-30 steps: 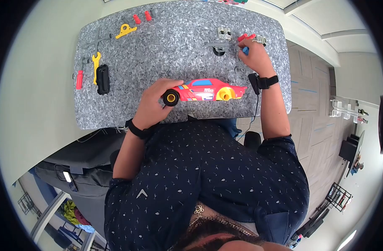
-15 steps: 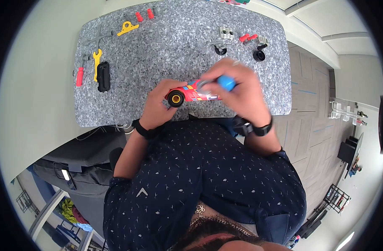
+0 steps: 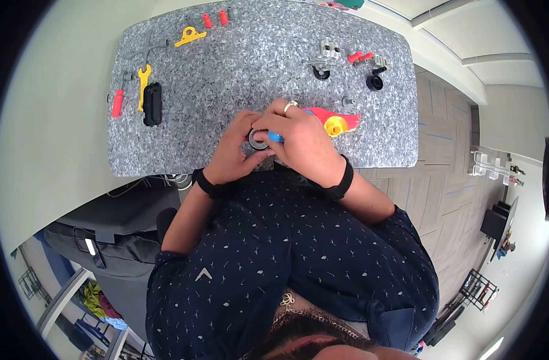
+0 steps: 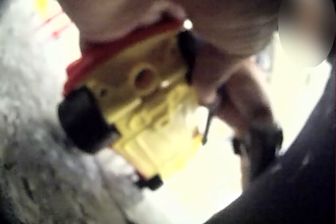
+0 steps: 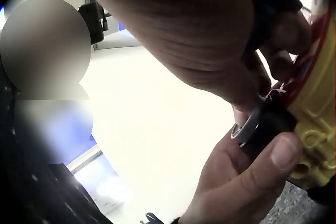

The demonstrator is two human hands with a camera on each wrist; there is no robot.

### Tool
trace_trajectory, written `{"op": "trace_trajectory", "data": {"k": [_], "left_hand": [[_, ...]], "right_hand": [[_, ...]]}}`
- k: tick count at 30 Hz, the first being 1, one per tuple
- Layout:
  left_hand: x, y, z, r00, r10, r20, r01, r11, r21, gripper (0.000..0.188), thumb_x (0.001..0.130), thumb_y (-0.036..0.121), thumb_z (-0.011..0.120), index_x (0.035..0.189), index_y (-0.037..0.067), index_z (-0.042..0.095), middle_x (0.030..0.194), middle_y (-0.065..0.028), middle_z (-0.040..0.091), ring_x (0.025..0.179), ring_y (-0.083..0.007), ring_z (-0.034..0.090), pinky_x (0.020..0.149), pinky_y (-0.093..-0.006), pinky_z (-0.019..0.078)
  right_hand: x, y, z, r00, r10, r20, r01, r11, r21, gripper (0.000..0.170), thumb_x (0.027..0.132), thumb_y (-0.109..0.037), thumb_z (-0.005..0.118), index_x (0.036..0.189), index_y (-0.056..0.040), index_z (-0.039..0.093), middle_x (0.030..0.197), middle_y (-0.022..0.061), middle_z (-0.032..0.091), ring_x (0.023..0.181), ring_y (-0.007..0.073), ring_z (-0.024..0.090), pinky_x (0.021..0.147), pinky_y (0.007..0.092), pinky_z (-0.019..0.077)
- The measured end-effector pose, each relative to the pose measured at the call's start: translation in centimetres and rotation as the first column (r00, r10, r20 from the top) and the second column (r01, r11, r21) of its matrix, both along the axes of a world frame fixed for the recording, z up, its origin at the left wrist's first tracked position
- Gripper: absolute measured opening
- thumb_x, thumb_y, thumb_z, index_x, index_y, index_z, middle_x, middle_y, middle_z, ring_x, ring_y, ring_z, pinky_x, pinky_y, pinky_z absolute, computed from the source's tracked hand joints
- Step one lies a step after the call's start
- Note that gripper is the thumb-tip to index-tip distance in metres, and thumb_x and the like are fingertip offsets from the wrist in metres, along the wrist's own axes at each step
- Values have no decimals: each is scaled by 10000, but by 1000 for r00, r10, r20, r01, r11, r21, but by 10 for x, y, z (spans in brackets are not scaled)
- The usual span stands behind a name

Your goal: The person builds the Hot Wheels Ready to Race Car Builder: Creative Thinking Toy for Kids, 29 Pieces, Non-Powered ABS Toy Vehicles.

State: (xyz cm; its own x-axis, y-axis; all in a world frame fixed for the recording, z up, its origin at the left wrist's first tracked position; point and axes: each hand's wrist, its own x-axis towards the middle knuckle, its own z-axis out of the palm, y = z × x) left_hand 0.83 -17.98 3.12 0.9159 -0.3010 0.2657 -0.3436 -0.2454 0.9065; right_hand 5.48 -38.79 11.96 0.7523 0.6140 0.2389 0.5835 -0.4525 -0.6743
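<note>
A red toy car (image 3: pixel 329 115) with a yellow underside (image 4: pixel 152 98) is held at its front end by my left hand (image 3: pixel 232 153). In the right wrist view, the left thumb presses the side of the black wheel (image 5: pixel 270 127). A grey rim piece (image 5: pixel 245 128) sits at that wheel's outer face, with the fingers of my right hand (image 3: pixel 313 144) right at it. That hand also grips a rounded blue piece (image 3: pixel 275 137), mostly hidden by the fingers. At the rear end a bare yellow hub (image 3: pixel 335 126) shows.
Grey engine-like parts (image 3: pixel 329 50), red pieces (image 3: pixel 359 57) and a loose black wheel (image 3: pixel 374 82) lie at the right. To the left are a yellow wrench (image 3: pixel 144 81), a black part (image 3: pixel 153 105) and a red-handled screwdriver (image 3: pixel 117 103). A small grey piece (image 3: pixel 347 101) lies behind the car.
My right hand has picked up the blue piece at the right of the table and carried it with a grey disc to the car's front wheel. The left hand has kept hold of the car.
</note>
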Motion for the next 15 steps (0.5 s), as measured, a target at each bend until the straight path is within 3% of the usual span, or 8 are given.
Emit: {"op": "trace_trajectory", "data": {"k": [2, 5, 10, 13, 15], "left_hand": [[-1, -3, 1, 1000, 25, -4, -25, 999, -41, 636, 868, 155, 930, 1418, 45, 631, 1338, -146, 634, 1225, -354, 645, 1040, -440, 523], [-3, 2, 9, 987, -19, -159, 27, 999, 45, 659, 893, 127, 902, 1472, 44, 600, 1442, -129, 616, 1304, -289, 644, 1087, -398, 513], [-2, 11, 1, 972, -128, -197, 122, 992, -42, 676, 949, 72, 865, 1549, 31, 556, 1506, -116, 597, 1394, -237, 611, 1172, -398, 491], [0, 19, 1, 958, -190, -213, 183, 982, -50, 697, 971, 45, 845, 1590, 22, 526, 1549, -115, 582, 1461, -222, 572, 1237, -412, 455], [-1, 24, 0, 947, -222, -232, 211, 975, -68, 719, 974, 42, 843, 1611, 20, 510, 1566, -119, 579, 1483, -225, 559, 1258, -417, 440]], "right_hand": [[-2, -3, -1, 999, 33, 9, -33, 999, -21, 212, 904, -33, 839, 1106, -81, 794, 1092, 86, 698, 924, 333, 753, 764, 441, 608], [-2, -4, 1, 997, 65, 48, -62, 996, -65, 200, 878, -42, 817, 1067, -93, 777, 1091, 71, 696, 965, 322, 753, 773, 449, 615], [12, -1, 15, 963, 229, 142, -209, 967, -143, 134, 854, -74, 765, 981, -112, 744, 1086, 58, 688, 1028, 308, 751, 780, 444, 630], [19, -1, 13, 936, 306, 171, -278, 945, -172, 252, 814, -38, 779, 1046, -135, 788, 1130, 29, 706, 984, 290, 744, 772, 431, 613], [19, -1, 15, 925, 338, 175, -307, 934, -184, 240, 830, -49, 768, 1054, -133, 790, 1126, 30, 704, 1003, 290, 744, 771, 433, 615]]}}
